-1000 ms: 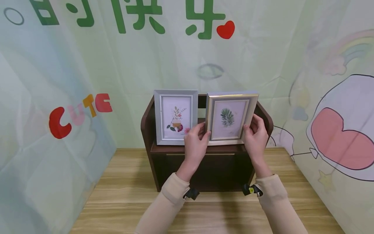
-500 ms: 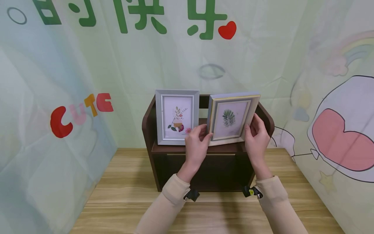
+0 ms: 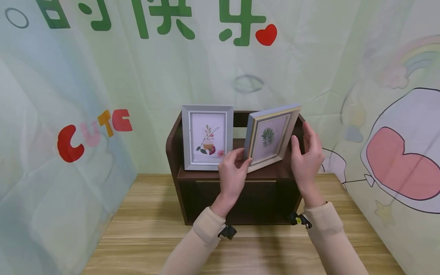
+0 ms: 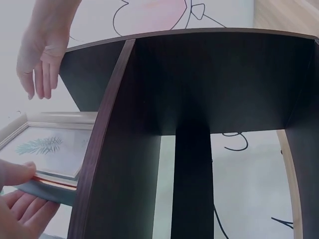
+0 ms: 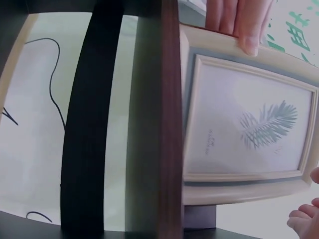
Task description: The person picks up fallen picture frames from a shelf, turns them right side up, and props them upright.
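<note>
A picture frame with a green leaf print (image 3: 267,136) stands turned at an angle on the upper shelf of a dark brown rack (image 3: 192,175). My left hand (image 3: 232,173) pinches its left edge near the bottom, thumb in front and fingers behind, as the left wrist view also shows. Off its right edge, my right hand (image 3: 307,162) is apart from it, fingers straight and holding nothing. To the left, a grey picture frame with a flower print (image 3: 207,137) stands upright, its lower right corner close behind my left hand.
The rack's side panels (image 3: 174,147) rise at both ends, and its lower compartment (image 3: 240,202) is open at the front. It stands on a wood-grain table (image 3: 144,229). A printed cloth backdrop (image 3: 154,76) surrounds the table at the back and sides.
The leaf-print frame has turned, its right side swinging back while my left hand keeps its grip. My right hand has let go of the right edge and moved off to the right.
</note>
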`<state>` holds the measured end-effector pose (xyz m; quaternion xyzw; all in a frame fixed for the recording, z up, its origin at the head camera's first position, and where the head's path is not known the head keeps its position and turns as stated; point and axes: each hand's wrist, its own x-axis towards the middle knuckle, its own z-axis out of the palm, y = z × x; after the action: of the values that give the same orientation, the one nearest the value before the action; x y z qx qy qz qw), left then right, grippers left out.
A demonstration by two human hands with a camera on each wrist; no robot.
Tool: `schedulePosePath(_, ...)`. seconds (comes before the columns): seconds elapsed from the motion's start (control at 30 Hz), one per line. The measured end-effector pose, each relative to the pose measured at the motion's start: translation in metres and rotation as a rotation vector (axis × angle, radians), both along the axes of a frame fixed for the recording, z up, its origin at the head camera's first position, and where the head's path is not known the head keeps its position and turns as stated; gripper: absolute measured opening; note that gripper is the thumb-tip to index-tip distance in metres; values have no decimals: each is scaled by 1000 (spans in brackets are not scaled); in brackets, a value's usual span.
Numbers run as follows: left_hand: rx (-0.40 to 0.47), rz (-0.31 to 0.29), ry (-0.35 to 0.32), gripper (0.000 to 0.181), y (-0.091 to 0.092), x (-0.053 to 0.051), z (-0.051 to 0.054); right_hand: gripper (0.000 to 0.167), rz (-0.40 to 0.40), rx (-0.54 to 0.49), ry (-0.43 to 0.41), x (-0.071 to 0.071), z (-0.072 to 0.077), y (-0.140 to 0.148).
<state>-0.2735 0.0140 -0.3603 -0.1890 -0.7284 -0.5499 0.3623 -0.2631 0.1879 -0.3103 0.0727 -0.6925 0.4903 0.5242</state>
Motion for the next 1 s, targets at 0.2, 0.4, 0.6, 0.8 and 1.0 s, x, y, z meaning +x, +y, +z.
schedulePosePath(0.2, 21, 10, 25, 28, 4, 4, -1, 38, 6, 7, 75, -2, 13, 3)
schedulePosePath(0.4, 38, 33, 66, 27, 8, 4, -4, 37, 68, 44, 135, 10, 37, -3)
schedulePosePath(0.6, 58, 46, 104, 26, 12, 4, -6, 36, 104, 89, 152, 10, 50, -2)
schedulePosePath(0.8, 70, 71, 129, 26, 16, 4, -7, 37, 199, 123, 163, 7, 57, -1)
schedulePosePath(1.0, 94, 110, 144, 25, 19, 6, -6, 36, 274, 149, 173, 3, 59, -2)
